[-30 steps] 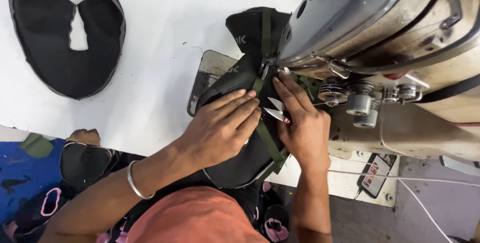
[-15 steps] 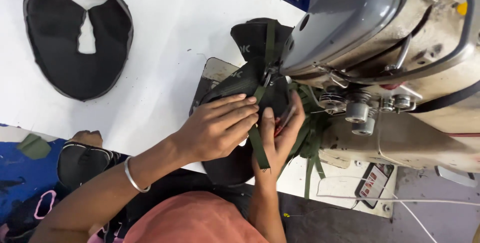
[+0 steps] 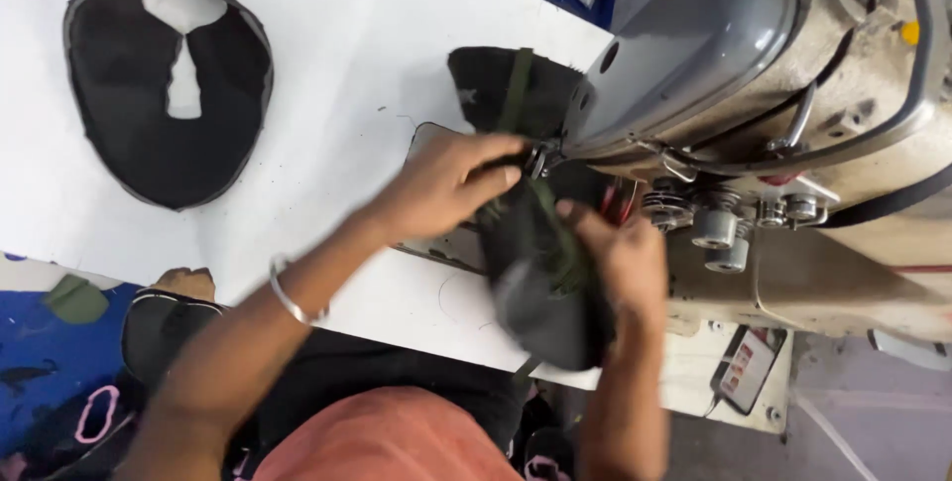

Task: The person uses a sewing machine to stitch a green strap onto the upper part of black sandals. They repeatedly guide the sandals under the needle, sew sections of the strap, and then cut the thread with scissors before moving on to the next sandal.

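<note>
Two hands held a dark fabric piece (image 3: 540, 273) with a green strap (image 3: 516, 89) under the sewing machine (image 3: 754, 94). The left hand (image 3: 446, 183) pressed it beside the machine's foot; the right hand (image 3: 620, 258) had a closed grip on its near edge. A small white-and-red panel (image 3: 746, 367) sat below the machine. Since earlier, the fabric had slid nearer and the right hand had dropped. A black cut panel (image 3: 169, 84) lay far left on the tabletop (image 3: 337, 64).

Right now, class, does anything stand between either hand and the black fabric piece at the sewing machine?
Nothing visible does. The left hand rests on the black fabric piece by the sewing machine head, and the right hand grips its near end with the green strap.
</note>
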